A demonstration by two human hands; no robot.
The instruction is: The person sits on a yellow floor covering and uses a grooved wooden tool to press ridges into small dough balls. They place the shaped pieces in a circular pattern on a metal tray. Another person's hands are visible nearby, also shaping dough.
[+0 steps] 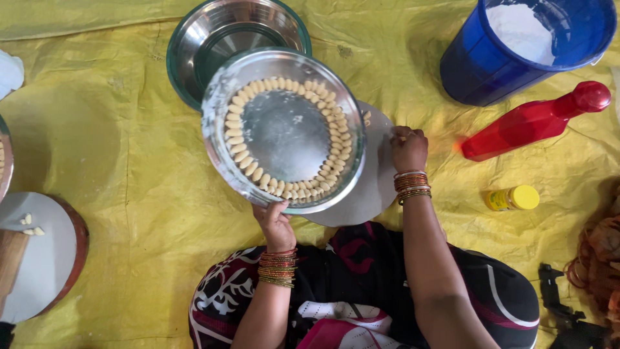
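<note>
My left hand (274, 224) grips the near rim of a round steel plate (284, 132) and holds it up over the mat. A ring of several small pale dough pieces (236, 139) lines the plate's inner edge. My right hand (408, 148) rests closed on the right side of a flat grey round board (374, 187) that lies under the plate; I cannot see anything in its fingers. A few more dough pieces (367, 117) lie on the board by the plate's edge.
An empty steel bowl (219, 32) with a green rim sits behind the plate. A blue bucket (523, 45) of white powder, a red bottle (533, 121) lying down and a small yellow jar (513, 198) are at right. Another round board (39, 258) lies at left on the yellow sheet (129, 142).
</note>
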